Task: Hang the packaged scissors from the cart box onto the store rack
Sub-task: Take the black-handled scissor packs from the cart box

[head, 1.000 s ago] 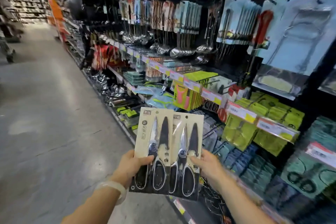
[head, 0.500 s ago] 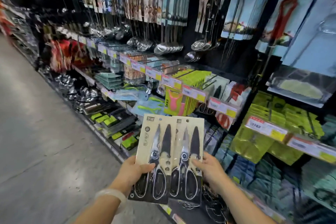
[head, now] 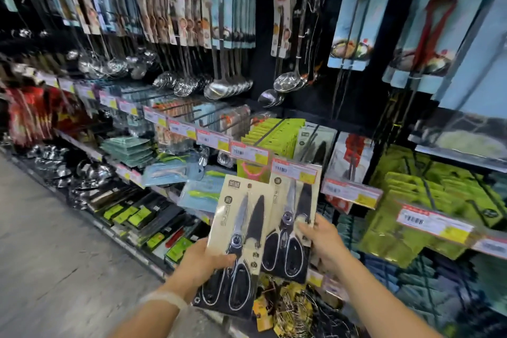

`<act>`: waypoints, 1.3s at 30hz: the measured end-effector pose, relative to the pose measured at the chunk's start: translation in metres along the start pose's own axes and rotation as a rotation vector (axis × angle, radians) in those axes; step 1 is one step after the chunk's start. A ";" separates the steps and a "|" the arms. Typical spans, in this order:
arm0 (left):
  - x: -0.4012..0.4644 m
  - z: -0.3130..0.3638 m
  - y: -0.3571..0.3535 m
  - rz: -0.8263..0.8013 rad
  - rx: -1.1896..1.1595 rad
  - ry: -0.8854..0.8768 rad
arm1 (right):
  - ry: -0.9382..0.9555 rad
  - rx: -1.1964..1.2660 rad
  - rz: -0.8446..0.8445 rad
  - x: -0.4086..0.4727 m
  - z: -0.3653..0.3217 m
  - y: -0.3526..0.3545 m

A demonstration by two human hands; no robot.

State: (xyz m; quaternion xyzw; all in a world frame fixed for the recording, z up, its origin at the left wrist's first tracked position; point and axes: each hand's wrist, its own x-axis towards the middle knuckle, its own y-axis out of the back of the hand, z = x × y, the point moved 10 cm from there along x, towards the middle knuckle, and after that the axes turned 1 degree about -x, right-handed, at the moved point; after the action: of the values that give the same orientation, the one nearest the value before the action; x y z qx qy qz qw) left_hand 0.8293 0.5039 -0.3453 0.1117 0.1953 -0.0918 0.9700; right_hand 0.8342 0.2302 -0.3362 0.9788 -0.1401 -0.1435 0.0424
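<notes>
I hold two packaged scissors, each on a beige card with black handles. My left hand point(head: 204, 262) grips the lower left edge of the left scissors pack point(head: 241, 230), thumb across its front. My right hand point(head: 325, 241) grips the right edge of the right scissors pack point(head: 292, 217), which sits higher and closer to the store rack point(head: 274, 85). The right pack's top edge lies just under a price tag rail point(head: 295, 171), in front of hanging scissors packs point(head: 315, 145). The cart box is out of view.
The rack's pegs carry ladles point(head: 225, 85), tongs cards point(head: 354, 25), green packets point(head: 274, 134) and red items point(head: 30, 112). Lower shelves hold boxed goods point(head: 137, 214) and wire items point(head: 290, 307). The grey aisle floor point(head: 41, 255) stretches to my left.
The view swung right and closer to the rack. The two packs separated: my right hand raised its pack toward the price rail, while the left pack stayed lower.
</notes>
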 end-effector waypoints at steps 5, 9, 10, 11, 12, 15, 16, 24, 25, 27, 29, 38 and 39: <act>0.024 0.013 -0.009 -0.104 0.048 -0.032 | -0.032 -0.037 0.048 0.012 0.006 0.000; 0.037 0.025 -0.008 -0.169 0.035 -0.050 | -0.050 -0.091 0.103 0.026 0.000 -0.001; 0.039 0.029 -0.006 -0.175 0.037 -0.058 | -0.064 -0.092 0.119 0.030 -0.001 -0.001; 0.043 0.030 -0.004 -0.186 0.044 -0.058 | -0.086 -0.099 0.128 0.035 0.000 -0.001; 0.045 0.031 -0.002 -0.193 0.058 -0.053 | -0.110 -0.112 0.140 0.038 0.001 -0.001; 0.053 0.031 0.000 -0.206 0.103 -0.046 | -0.187 -0.140 0.195 0.043 0.008 0.004; 0.056 0.029 -0.001 -0.207 0.107 -0.037 | -0.215 -0.165 0.221 0.041 0.010 0.006; 0.071 0.016 -0.032 -0.269 0.115 -0.007 | -0.315 0.028 -0.017 -0.001 0.033 -0.031; 0.072 0.014 -0.038 -0.277 0.113 -0.006 | -0.297 0.081 -0.079 -0.006 0.032 -0.043; 0.072 0.012 -0.053 -0.304 0.123 -0.024 | -0.241 0.049 -0.060 -0.008 0.036 -0.050; 0.070 0.016 -0.065 -0.322 0.147 -0.061 | -0.190 -0.007 0.053 -0.008 0.038 -0.042; 0.076 0.061 -0.098 -0.309 0.238 -0.267 | 0.086 -0.115 0.219 -0.008 -0.026 -0.002; 0.078 0.063 -0.100 -0.313 0.229 -0.257 | 0.083 -0.114 0.231 -0.005 -0.029 0.000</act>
State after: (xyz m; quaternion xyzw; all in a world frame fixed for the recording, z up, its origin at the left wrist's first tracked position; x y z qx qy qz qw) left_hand 0.9004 0.3817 -0.3384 0.1769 0.0734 -0.2763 0.9418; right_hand 0.8380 0.2326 -0.3073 0.9571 -0.2417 -0.1050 0.1201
